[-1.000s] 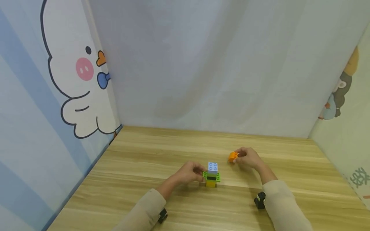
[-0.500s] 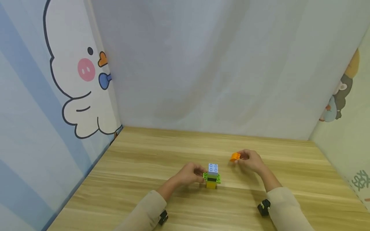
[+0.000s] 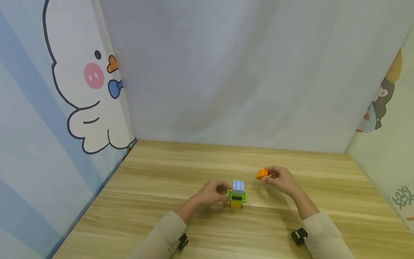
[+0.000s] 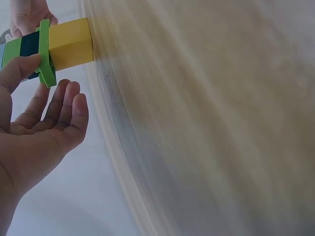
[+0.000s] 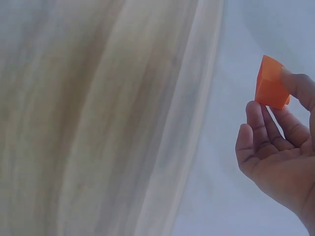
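One orange brick (image 3: 261, 174) now lifted in my right hand (image 3: 280, 180).
My left hand (image 3: 211, 193) still pinches the brick stack (image 3: 237, 194) on the desk (image 3: 155, 187); stacking looks near.

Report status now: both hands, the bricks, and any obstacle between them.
Left hand holds the brick stack on the table. Right hand pinches the orange brick, lifted right of the stack. Nothing lies between them.

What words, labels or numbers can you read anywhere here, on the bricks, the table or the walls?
Green marks on the right wall: cut off at the frame edge, not readable.
Brick stack held by the left hand: no text.
Orange brick pinched by the right hand: no text.
Wooden table: no text.
Left wall: cartoon drawing only, no words.
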Available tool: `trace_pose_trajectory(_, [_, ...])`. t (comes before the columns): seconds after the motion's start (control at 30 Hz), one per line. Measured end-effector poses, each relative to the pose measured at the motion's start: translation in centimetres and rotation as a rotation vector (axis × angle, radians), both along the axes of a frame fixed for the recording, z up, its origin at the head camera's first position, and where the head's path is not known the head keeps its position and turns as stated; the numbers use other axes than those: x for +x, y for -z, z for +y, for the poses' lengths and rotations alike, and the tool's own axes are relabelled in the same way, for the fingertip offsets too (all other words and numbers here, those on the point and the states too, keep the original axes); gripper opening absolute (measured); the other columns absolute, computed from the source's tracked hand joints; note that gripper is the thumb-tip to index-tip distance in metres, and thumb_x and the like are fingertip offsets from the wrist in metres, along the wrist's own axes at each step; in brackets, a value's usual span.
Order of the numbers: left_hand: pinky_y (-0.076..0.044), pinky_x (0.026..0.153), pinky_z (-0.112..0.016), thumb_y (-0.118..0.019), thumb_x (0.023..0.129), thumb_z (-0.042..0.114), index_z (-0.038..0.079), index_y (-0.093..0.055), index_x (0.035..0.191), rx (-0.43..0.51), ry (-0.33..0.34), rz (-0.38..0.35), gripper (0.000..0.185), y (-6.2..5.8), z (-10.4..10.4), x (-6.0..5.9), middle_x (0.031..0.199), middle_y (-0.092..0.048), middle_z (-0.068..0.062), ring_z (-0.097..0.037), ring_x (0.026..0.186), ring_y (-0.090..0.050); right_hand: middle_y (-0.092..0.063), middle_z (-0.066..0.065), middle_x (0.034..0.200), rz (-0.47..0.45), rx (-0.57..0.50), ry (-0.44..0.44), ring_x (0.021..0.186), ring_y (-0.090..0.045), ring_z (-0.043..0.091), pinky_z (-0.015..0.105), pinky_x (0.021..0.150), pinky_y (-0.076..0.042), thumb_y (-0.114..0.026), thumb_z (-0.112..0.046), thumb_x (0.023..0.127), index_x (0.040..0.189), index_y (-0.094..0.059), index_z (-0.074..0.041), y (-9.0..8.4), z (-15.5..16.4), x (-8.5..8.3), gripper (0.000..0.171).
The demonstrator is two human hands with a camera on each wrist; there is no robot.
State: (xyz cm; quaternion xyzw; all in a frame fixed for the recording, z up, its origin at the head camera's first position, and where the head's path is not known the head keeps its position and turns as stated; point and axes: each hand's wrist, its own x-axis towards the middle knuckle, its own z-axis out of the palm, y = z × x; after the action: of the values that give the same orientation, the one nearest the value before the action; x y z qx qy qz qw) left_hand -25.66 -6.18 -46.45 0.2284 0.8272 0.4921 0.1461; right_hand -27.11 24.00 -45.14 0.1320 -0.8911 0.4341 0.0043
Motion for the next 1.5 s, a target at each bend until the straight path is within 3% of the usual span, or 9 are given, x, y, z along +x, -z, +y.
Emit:
trace_pose_trajectory(0.4, [-0.058,0.088,-0.034,-0.075,0.083,-0.007,-0.007,-0.069,0.117,-0.002,0.009,-0.007,0.035,0.1,0.1,0.0,0.110,-0.071,-0.014,-0.023,0.097,-0.068,-0.070,0.023,0.110,0.066,-0.017,-0.012,0.093,-0.066,0.029,0.026,0.072,-0.055,-0.071,-0.007,0.095,0.128,-0.062,0.015,-0.4,-1.1,1.5,0.040])
trace_pose_trajectory(0.83, [-0.058,0.087,-0.033,-0.075,0.083,-0.007,-0.008,-0.068,0.119,-0.004,0.008,-0.028,0.037,0.3,0.1,-0.5,0.110,-0.072,-0.013,-0.021,0.096,-0.068,-0.071,0.020,0.109,0.126,-0.026,-0.070,0.092,-0.066,0.023,0.030,0.076,-0.055,-0.071,-0.004,0.095,0.127,-0.062,0.013,-0.7,-1.9,2.6,0.037])
trace_pose_trajectory(1.5, [-0.058,0.087,-0.035,-0.075,0.083,-0.007,-0.008,-0.069,0.118,-0.023,0.006,-0.025,0.035,0.1,0.1,-0.5,0.111,-0.072,-0.016,-0.023,0.097,-0.068,-0.071,0.018,0.113,0.100,-0.116,-0.110,0.094,-0.066,0.021,0.029,0.077,-0.056,-0.070,-0.010,0.099,0.130,-0.062,0.010,-2.3,-3.2,3.5,0.038])
